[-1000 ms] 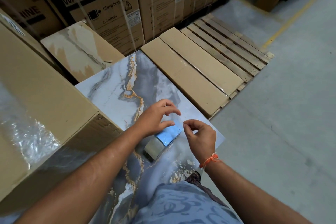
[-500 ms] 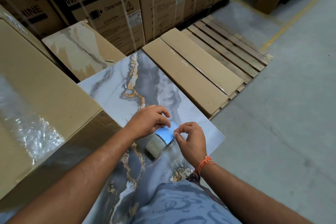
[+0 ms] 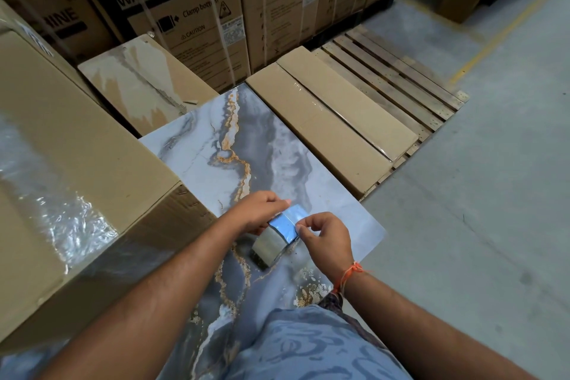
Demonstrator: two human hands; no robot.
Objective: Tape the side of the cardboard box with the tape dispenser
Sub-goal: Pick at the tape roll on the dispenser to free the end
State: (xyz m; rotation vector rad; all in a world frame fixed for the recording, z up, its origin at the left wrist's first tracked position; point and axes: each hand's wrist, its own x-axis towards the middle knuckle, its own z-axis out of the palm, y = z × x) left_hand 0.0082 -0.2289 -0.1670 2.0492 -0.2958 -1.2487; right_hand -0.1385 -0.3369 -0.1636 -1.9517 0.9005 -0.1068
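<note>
Tape roll (image 3: 273,239) stands on edge on the marbled slab (image 3: 197,157), just right of the big cardboard box (image 3: 77,170). Left hand (image 3: 256,213) is wrapped over the roll's far side, fingers curled onto it. Right hand (image 3: 327,237) pinches at the roll's top edge, thumb and forefinger closed, probably on the loose tape end; reflection hides it. Orange thread (image 3: 350,276) on right wrist.
</note>
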